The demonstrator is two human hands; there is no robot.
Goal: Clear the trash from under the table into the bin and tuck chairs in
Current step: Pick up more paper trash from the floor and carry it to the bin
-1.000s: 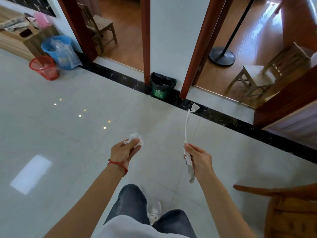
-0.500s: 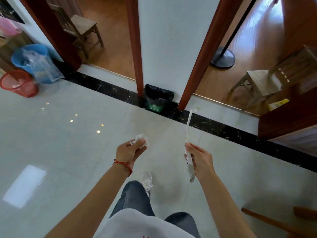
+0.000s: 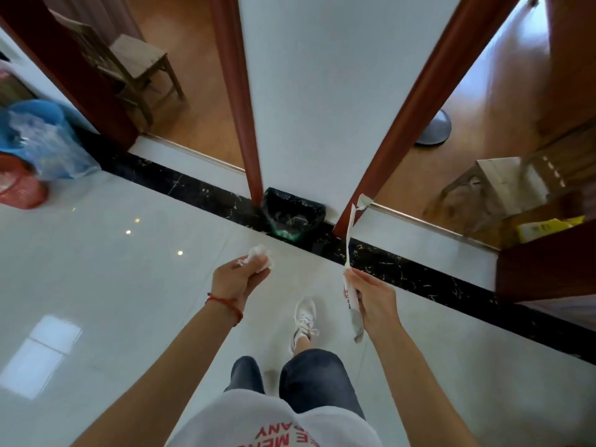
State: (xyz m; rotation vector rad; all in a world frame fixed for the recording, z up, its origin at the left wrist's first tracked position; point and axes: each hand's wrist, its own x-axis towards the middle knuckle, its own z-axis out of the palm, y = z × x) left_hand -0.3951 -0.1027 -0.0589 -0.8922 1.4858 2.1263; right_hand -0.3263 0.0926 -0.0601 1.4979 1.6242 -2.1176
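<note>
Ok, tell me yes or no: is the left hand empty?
No, the left hand grips a crumpled white tissue between its fingers.

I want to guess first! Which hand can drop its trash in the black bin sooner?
Probably the left hand. Its crumpled tissue sits almost straight in front of the black bin; the right hand with the long wrapper is off to the side.

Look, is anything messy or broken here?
Nothing looks broken or spilled. The left hand holds a crumpled tissue and the right hand a long torn wrapper, trash near the black-lined bin.
</note>
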